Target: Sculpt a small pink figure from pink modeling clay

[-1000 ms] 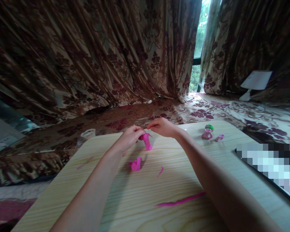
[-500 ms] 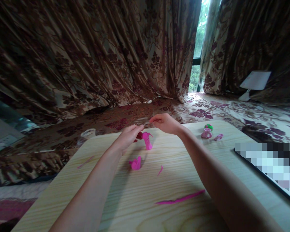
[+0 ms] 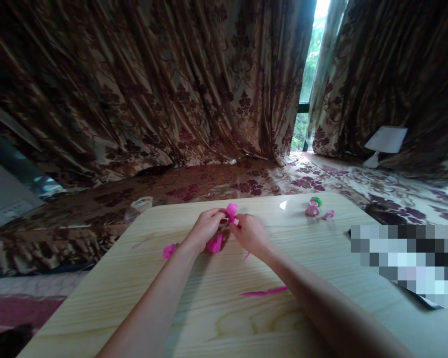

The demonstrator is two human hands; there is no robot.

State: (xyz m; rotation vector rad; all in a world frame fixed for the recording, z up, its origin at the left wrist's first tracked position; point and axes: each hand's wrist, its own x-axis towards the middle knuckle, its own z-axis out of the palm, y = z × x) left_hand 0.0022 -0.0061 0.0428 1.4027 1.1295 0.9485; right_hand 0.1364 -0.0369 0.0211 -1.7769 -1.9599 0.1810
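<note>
Between both hands, over the far middle of the table, is a pink clay figure [image 3: 232,211] with a rounded top. My left hand [image 3: 208,226] pinches its left side. On its right side are the closed fingers of my right hand [image 3: 251,231]; the fingertips partly cover its lower part. Just below the hands lies a curled pink clay piece [image 3: 215,244]. Another pink clay lump [image 3: 169,250] shows beside my left forearm, which partly hides it. A short clay sliver [image 3: 247,256] is under my right wrist, and a long pink clay strip [image 3: 263,292] lies nearer me.
A thin pink stick-like item [image 3: 142,241] lies at the table's left. At the far right are a small pink container [image 3: 312,209], a green lump [image 3: 316,201] and a pink ring-shaped piece [image 3: 329,215]. A clear plastic tub [image 3: 139,209] stands beyond the left edge. A blurred-out device covers the right side.
My right hand has come down from above and right onto the clay figure, which now has its rounded top upward. The view has shifted slightly, and the lump by my left forearm now shows.
</note>
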